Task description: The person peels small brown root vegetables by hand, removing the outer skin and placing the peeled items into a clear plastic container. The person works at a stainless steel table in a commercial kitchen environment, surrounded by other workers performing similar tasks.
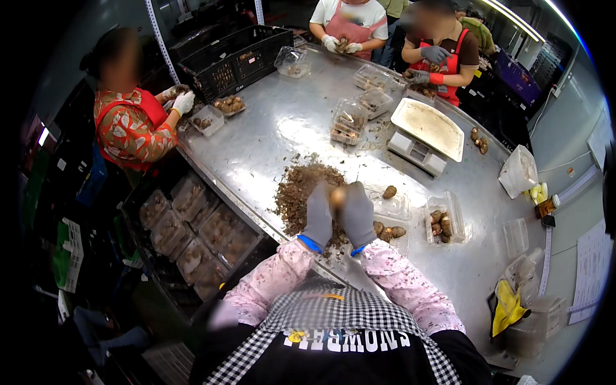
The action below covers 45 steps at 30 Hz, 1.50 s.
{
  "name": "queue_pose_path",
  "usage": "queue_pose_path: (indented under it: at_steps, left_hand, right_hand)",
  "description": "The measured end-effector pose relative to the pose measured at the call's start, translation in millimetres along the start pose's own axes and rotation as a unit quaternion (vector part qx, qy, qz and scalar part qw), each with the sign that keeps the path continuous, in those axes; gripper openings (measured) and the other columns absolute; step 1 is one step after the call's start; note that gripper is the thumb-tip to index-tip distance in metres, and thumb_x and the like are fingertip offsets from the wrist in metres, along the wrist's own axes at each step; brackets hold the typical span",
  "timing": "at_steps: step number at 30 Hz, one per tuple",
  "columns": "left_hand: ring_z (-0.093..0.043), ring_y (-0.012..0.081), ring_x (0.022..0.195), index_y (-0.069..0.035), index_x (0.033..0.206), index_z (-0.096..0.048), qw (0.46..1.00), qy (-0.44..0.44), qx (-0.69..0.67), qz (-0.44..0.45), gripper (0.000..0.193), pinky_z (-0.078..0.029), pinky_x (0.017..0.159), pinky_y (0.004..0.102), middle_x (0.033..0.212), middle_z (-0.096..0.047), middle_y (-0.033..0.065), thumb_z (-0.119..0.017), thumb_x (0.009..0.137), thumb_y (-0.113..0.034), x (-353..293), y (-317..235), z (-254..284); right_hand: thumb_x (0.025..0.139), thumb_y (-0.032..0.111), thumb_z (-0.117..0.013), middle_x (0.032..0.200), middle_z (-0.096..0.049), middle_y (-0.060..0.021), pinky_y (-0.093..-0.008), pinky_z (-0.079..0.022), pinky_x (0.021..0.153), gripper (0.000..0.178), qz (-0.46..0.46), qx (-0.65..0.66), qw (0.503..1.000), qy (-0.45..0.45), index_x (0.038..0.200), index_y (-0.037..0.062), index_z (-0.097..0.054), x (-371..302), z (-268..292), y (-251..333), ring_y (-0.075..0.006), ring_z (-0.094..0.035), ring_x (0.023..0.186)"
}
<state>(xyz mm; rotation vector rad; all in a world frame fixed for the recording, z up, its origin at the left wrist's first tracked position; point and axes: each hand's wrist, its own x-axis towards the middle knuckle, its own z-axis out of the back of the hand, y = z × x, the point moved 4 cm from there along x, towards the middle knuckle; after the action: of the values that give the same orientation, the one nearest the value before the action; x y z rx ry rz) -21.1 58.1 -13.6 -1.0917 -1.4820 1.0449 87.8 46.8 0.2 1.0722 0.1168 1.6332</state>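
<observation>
My left hand (318,212), in a grey glove, is closed on a small round taro (337,197), whose pale face shows between my hands. My right hand (357,213), also gloved in grey, is pressed against the taro's other side; motion blur hides whether it holds anything else. Beneath and left of my hands lies a heap of brown soil and scraps (292,196). Just right of them sits an open clear plastic box (393,204), with a loose taro (389,192) on its lid and several more in its base. Another clear box (457,218) farther right also holds several.
A white-topped scale (428,128) stands at the back right. Filled boxes lie in a black crate (192,224) below the table's left edge. Several co-workers stand around the metal table (282,135). A white tub (518,172) and yellow cloth (509,309) are at the right.
</observation>
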Motion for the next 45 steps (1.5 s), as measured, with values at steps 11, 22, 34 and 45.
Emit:
queue_pose_path:
  at_steps: [11, 22, 34, 45]
  left_hand:
    - [-0.06, 0.0305, 0.098, -0.001, 0.12, -0.053, 0.946, -0.035, 0.292, -0.138, 0.031, -0.052, 0.082, 0.0367, 0.11, -0.06, 0.018, -0.048, 0.094, -0.016, 1.8, 35.7, -1.0]
    - [-0.06, 0.0411, 0.085, -0.002, 0.1, -0.055, 0.98, -0.19, -0.054, -0.028, 0.03, -0.047, 0.072, 0.0417, 0.087, -0.06, 0.0222, -0.044, 0.099, -0.03, -5.7, -19.8, 5.8]
    - [-0.051, 0.0256, 0.072, -0.002, 0.096, -0.056, 0.98, -0.177, -0.073, 0.062, 0.033, -0.044, 0.075, 0.0381, 0.08, -0.058, 0.0151, -0.044, 0.1, -0.032, -24.4, -17.2, 33.5]
    - [-0.056, 0.021, 0.091, 0.003, 0.108, -0.062, 0.966, -0.153, -0.017, 0.207, 0.062, -0.041, 0.087, 0.0346, 0.098, -0.064, 0.0118, -0.038, 0.098, -0.054, -25.5, -13.4, 66.1]
  right_hand:
    - [0.099, 0.021, -0.046, 0.11, -0.057, -0.0185, -0.0377, -0.047, 0.082, 0.03, -0.09, 0.246, 0.954, 0.144, 0.121, 0.0005, -0.05, -5.8, 8.9, -1.6, -0.0296, -0.056, 0.096]
    - [0.103, 0.023, -0.04, 0.14, -0.042, -0.0175, -0.0368, -0.041, 0.104, 0.044, -0.226, 0.578, 0.768, 0.158, 0.144, 0.006, -0.036, -9.4, -0.1, 19.6, -0.0269, -0.045, 0.128]
    - [0.099, 0.011, -0.048, 0.12, -0.057, -0.0167, -0.0337, -0.046, 0.093, 0.037, -0.139, 0.364, 0.895, 0.215, 0.131, -0.0071, -0.043, 2.7, 3.1, 6.8, -0.0244, -0.057, 0.106]
    - [0.095, 0.019, -0.055, 0.109, -0.065, -0.0212, -0.0394, -0.048, 0.084, 0.039, 0.021, -0.092, 0.892, 0.442, 0.124, -0.0075, -0.051, 49.3, -35.5, -44.1, -0.029, -0.062, 0.1]
